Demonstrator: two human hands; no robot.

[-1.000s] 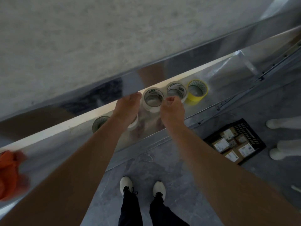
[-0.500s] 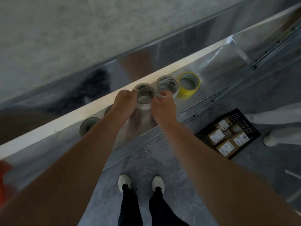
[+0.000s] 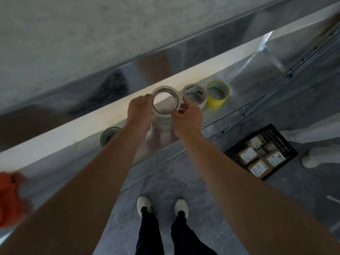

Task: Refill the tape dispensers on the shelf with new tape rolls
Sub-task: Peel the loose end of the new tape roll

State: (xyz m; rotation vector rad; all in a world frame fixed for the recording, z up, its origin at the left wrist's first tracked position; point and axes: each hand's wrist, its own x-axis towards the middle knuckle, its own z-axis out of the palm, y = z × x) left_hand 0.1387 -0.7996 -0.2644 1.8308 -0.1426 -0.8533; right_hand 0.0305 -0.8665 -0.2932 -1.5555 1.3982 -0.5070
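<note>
A clear tape roll (image 3: pixel 177 96) is lifted a little off the shiny metal shelf (image 3: pixel 244 70). My left hand (image 3: pixel 140 110) grips its left rim. My right hand (image 3: pixel 186 115) pinches its right rim with thumb and forefinger. Just right of it a second clear roll (image 3: pixel 200 90) with a printed core stands on the shelf, and a yellow roll (image 3: pixel 219 102) stands beyond that. A grey-green roll (image 3: pixel 108 134) lies left of my left forearm. No tape dispenser is visible.
An orange cloth (image 3: pixel 9 197) lies on the shelf at the far left. A black crate (image 3: pixel 276 135) with labelled cardboard boxes sits on the grey floor at right. White legs of some object (image 3: pixel 312 159) stand beside the crate. My feet are below the shelf edge.
Both hands closed on the clear roll and raised it off the shelf. The view shifted slightly, and the orange cloth came back into sight at left.
</note>
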